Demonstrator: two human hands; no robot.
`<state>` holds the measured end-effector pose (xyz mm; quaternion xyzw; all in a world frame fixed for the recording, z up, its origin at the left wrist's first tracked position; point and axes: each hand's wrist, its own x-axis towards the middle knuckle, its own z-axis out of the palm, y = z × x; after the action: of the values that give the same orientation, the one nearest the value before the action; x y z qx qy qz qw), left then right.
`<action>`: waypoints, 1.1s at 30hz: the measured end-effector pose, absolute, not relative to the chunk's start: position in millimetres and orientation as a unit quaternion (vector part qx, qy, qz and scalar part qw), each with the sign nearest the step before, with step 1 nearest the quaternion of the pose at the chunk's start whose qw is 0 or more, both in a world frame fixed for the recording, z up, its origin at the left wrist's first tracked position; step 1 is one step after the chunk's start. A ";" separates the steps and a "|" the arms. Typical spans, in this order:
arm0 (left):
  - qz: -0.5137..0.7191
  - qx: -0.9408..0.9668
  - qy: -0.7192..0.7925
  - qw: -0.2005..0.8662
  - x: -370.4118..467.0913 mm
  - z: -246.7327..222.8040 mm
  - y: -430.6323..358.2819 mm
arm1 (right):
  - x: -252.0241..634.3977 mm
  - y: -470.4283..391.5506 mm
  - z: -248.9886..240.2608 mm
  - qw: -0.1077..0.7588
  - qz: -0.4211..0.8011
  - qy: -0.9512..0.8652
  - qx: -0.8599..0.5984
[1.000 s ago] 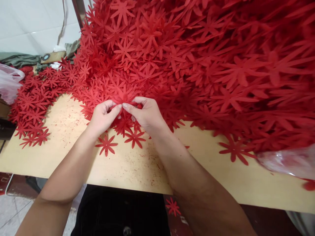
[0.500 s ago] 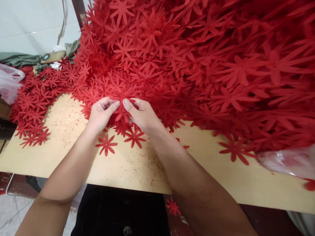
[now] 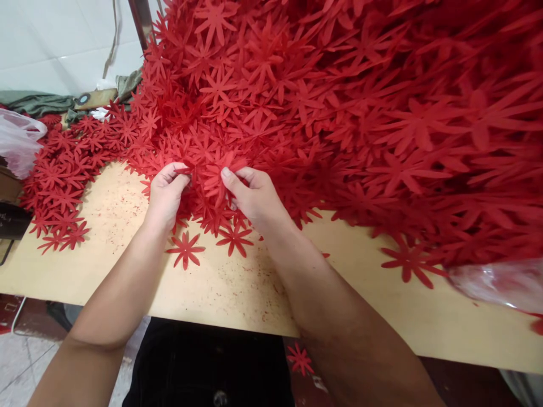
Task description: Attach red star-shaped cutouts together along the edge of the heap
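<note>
Both hands work at the front edge of a big heap of red flower cutouts [image 3: 263, 73], each with several narrow petals. My left hand [image 3: 167, 189] is closed, thumb against forefinger, pinching a petal of a red flower cutout [image 3: 184, 169]; most of that piece merges with the heap behind. My right hand [image 3: 250, 192] pinches another red flower cutout [image 3: 215, 180] under its thumb; whether it is one layer or a few stacked, I cannot tell. Below the hands, single cutouts [image 3: 185, 250] lie flat on the wooden table [image 3: 203, 299].
A smaller pile of cutouts [image 3: 59, 175] spreads at the left, beside a white plastic bag [image 3: 19, 141]. Clear plastic [image 3: 500, 280] lies at the right. Green cloth [image 3: 38, 103] sits at the back left. One cutout [image 3: 300, 358] is below the table edge. Red specks dot the tabletop.
My hands have moved apart from almost touching: the left went slightly left, the right slightly right. Each now grips red cutout material separately. The view has shifted a little.
</note>
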<state>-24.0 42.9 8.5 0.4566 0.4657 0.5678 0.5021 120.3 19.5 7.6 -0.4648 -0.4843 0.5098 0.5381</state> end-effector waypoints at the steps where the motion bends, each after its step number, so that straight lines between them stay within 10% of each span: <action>1: 0.567 0.454 0.470 0.501 -23.6 8.6 42.5 | 121.0 19.6 7.5 0.542 0.501 -0.486 -0.467; 33: 0.533 0.471 0.471 0.522 -25.5 11.2 43.0 | 126.5 20.7 10.9 0.612 0.489 -0.432 -0.446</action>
<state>-25.5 43.0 11.2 0.4714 0.4712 0.5325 0.5217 126.5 20.7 10.9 -0.4465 -0.4315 0.4893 0.6125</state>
